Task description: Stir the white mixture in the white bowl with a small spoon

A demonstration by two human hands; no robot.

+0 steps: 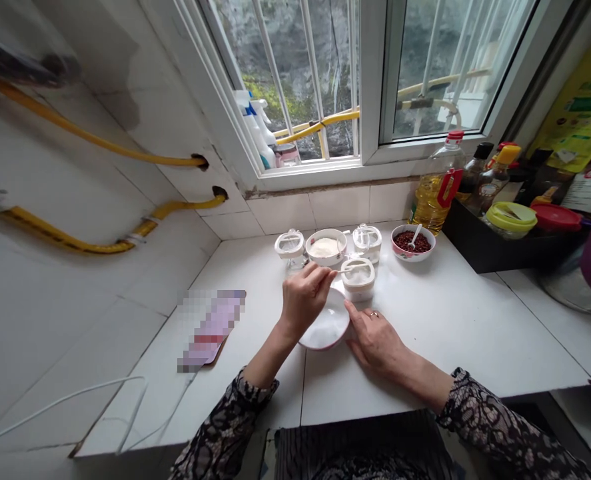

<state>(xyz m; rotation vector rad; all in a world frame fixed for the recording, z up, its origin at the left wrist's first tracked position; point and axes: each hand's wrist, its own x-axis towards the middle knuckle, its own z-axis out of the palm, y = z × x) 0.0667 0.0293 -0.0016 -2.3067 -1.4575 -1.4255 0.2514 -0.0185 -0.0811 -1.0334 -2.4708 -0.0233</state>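
Note:
My left hand point(306, 293) pinches a small white spoon point(352, 268), its far end over the open square jar point(358, 291) of white grains. Below that hand stands a white bowl point(325, 328) with white contents, partly hidden by my fingers. On the bowl's right side rests my right hand point(379, 339), thumb and forefinger against the rim, just in front of the jar. Behind are a bowl of pale powder point(326, 247), a lidded clear jar point(290, 247) to its left and another clear jar point(368, 241) to its right. Farther right, a bowl of dark red beans point(413, 243) holds a white spoon.
A phone point(215, 330) with a blurred screen lies on the left of the white counter point(255, 347), a white cable point(138, 400) beside it. An oil bottle point(436, 190) and a black box point(480, 240) of condiments stand at right. A window point(320, 80) is behind.

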